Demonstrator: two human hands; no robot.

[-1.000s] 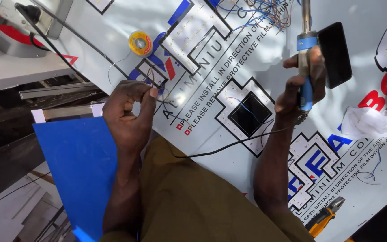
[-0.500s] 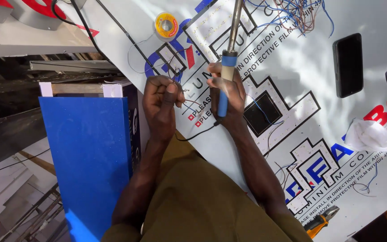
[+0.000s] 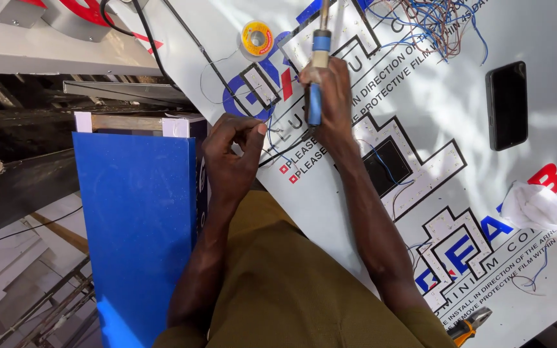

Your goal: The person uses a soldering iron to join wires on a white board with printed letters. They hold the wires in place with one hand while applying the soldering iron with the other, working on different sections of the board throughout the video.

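Observation:
My right hand (image 3: 330,96) grips a soldering iron (image 3: 318,58) by its blue handle, the metal shaft pointing up toward the top edge of the view. My left hand (image 3: 230,158) is pinched shut on a thin wire (image 3: 277,147) just left of the iron, over the white printed panel (image 3: 420,84). Both hands hover above cut-out letter shapes lined with small white lights (image 3: 420,187). A yellow spool of solder (image 3: 256,38) lies a little above my left hand.
A black phone (image 3: 506,105) lies on the panel at right. A tangle of blue and brown wires (image 3: 439,26) sits at the top. A white crumpled cloth (image 3: 539,206) is at the right edge, orange-handled pliers (image 3: 469,322) at the bottom. A blue board (image 3: 140,232) stands at left.
My right hand with the soldering iron moved from the right of the panel to its upper middle. My left hand closed into a pinch beside it. The view shifted left.

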